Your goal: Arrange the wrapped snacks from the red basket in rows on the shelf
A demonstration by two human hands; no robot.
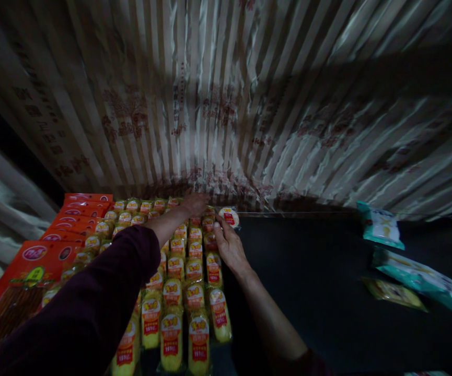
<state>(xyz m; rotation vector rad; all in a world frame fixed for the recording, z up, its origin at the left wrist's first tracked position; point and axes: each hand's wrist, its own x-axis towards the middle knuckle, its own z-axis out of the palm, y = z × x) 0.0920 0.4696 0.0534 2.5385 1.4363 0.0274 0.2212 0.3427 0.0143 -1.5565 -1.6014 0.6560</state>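
Observation:
Individually wrapped yellow snack cakes with red and orange labels lie in several close rows on a dark surface. My left hand reaches across them to the far end of the rows, beside the corrugated sheeting. Its fingers are dim and partly hidden, so I cannot make out a grip. Along the right edge of the rows, my right hand has its fingers stretched forward, touching the side of the far packs. Just beyond those fingertips lies a round white wrapped snack with a red label.
Orange-red snack bags overlap in a line on the left. Two teal-and-white bags and a small yellow-green packet lie on the right of the dark surface. Pleated, printed sheeting rises behind everything.

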